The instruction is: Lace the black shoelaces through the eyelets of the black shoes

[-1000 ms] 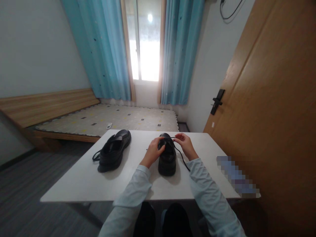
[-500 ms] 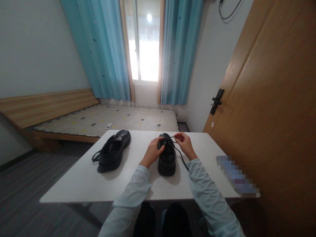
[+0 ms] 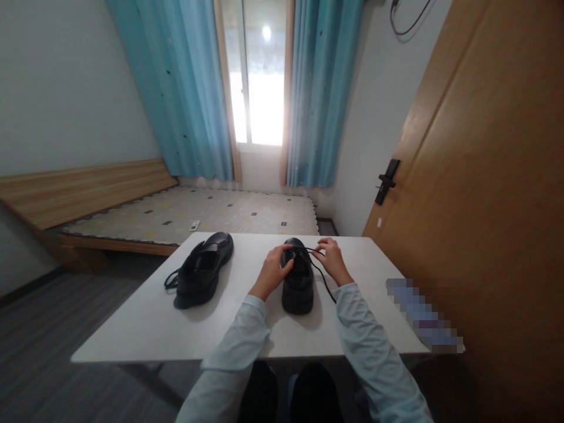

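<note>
A black lace-up shoe (image 3: 298, 298) stands on the white table in front of me, its heel towards me. My left hand (image 3: 272, 271) is closed on the left side of its upper, with the thumb over the opening. To the right of the shoe, my right hand (image 3: 332, 259) has its fingers bent around a black shoelace (image 3: 326, 282). One strand runs from the eyelets to these fingers, and another hangs down over the table by my right wrist. The matching black shoe (image 3: 197, 281) rests farther left, a loop of lace lying beside it.
The white table (image 3: 145, 335) spans the space before me. A pixelated bluish item (image 3: 423, 317) lies along its right edge. Behind the table is a bed (image 3: 247, 211) with a small white device (image 3: 194, 225) on it. A wooden door (image 3: 476, 194) stands at the right.
My right hand has shifted slightly right, and its fingers have changed their hold on the lace. The strand between shoe and hand now curves more. My left hand and both shoes have stayed put.
</note>
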The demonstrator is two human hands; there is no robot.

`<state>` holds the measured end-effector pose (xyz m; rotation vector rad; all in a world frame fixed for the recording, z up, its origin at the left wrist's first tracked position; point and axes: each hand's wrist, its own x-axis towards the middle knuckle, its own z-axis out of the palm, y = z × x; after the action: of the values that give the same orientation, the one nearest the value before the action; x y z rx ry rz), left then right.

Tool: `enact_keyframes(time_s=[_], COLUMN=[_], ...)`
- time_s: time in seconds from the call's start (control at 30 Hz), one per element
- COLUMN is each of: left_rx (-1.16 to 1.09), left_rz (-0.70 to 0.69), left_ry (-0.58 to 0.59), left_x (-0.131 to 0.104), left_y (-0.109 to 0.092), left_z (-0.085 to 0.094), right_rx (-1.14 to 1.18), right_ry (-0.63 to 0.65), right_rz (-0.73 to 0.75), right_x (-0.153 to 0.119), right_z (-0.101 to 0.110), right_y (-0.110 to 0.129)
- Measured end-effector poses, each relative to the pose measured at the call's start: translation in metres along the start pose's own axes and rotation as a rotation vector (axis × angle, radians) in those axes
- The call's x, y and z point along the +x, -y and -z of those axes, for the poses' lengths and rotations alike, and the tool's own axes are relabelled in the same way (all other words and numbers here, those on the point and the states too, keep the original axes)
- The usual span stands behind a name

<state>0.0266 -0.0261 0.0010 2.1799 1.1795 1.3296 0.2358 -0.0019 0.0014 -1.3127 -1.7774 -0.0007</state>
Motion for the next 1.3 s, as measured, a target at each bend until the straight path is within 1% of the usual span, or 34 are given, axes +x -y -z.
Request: enact_keyframes(time_s=[0.1, 0.23, 0.33, 0.43, 0.6, 0.77, 0.9, 1.03, 1.3], left_rx=[0.009, 0.026, 0.041, 0.034, 0.034, 0.029, 0.042, 0.047, 0.032], left_rz=[-0.002, -0.006, -0.006, -0.018, -0.012, -0.019, -0.016, -0.008, -0.005], left_ry=[-0.002, -0.005, -0.014, -0.023, -0.033, -0.022, -0.013, -0.004, -0.012], left_x=[0.000, 0.000, 0.000, 0.001, 0.001, 0.001, 0.001, 0.001, 0.001], left_y=[0.001, 0.002, 0.003, 0.004, 0.006, 0.005, 0.006, 0.006, 0.004], left_z=[0.000, 0.000, 0.000, -0.001, -0.002, -0.002, -0.002, -0.003, -0.001], right_rx=[-0.056, -0.155, -0.239, -0.300, -0.342, -0.309, -0.246, -0.129, 0.110], right_ry=[-0.001, 0.014, 0.002, -0.053, -0.196, -0.310, -0.338, -0.387, -0.569], right_rz=[-0.027, -0.120, -0.173, -0.183, -0.179, -0.199, -0.204, -0.195, -0.125], right_x=[0.000, -0.001, -0.002, -0.003, -0.005, -0.004, -0.002, -0.001, 0.000], right_z=[0.003, 0.007, 0.009, 0.011, 0.014, 0.018, 0.022, 0.024, 0.025], right_y=[-0.003, -0.005, -0.004, -0.004, -0.003, -0.001, -0.001, 0.001, 0.007])
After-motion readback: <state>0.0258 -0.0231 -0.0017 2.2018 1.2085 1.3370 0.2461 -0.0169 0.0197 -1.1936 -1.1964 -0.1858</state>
